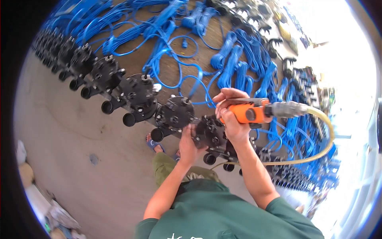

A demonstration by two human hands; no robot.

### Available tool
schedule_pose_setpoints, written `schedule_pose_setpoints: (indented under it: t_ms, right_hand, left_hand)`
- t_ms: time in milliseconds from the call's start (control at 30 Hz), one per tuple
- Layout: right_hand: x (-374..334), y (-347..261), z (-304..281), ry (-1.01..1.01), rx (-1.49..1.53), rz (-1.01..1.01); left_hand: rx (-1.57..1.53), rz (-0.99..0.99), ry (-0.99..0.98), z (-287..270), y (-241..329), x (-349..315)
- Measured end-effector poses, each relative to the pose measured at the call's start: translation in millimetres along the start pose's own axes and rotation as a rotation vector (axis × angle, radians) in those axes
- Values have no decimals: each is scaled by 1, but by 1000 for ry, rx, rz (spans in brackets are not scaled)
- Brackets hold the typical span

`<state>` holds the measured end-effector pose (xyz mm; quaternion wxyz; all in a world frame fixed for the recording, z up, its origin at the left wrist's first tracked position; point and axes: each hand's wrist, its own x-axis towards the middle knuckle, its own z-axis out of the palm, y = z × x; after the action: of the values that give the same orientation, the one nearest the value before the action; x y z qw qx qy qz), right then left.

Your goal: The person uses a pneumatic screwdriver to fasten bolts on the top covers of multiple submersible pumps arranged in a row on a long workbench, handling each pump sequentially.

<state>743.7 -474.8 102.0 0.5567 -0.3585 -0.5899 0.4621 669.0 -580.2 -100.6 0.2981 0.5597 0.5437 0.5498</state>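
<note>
The right hand point(237, 126), closed around the orange tool point(239, 112), presumably controls its aim, while the half-curled left hand point(188, 146) touches a black disc point(211, 129), perhaps steadying it, grip unclear.

From where I stand, many bundles of blue cable point(228, 67) lie between eleven and one o'clock, on a brown surface point(203, 65). At nine o'clock I see the grey floor point(67, 123); toward eight, it has a small round patch point(93, 159), and farther, a pale crumpled heap point(61, 213).
</note>
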Motion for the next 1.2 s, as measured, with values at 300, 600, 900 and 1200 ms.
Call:
schedule_pose_setpoints:
  t_ms: [300,600,900,1200]
  right_hand:
    - [-28,-18,-74,175,140,-48]
    - [-29,-1,-68,103,21,-143]
    - [-40,9,-69,122,27,-93]
    - [-66,-27,-58,203,97,-20]
  left_hand:
    - [26,-276,-113,9,-1,-7]
    - [140,-209,-16,7,1,-11]
    - [169,-101,-22,6,10,-12]
    - [119,-163,-110,3,-3,-10]
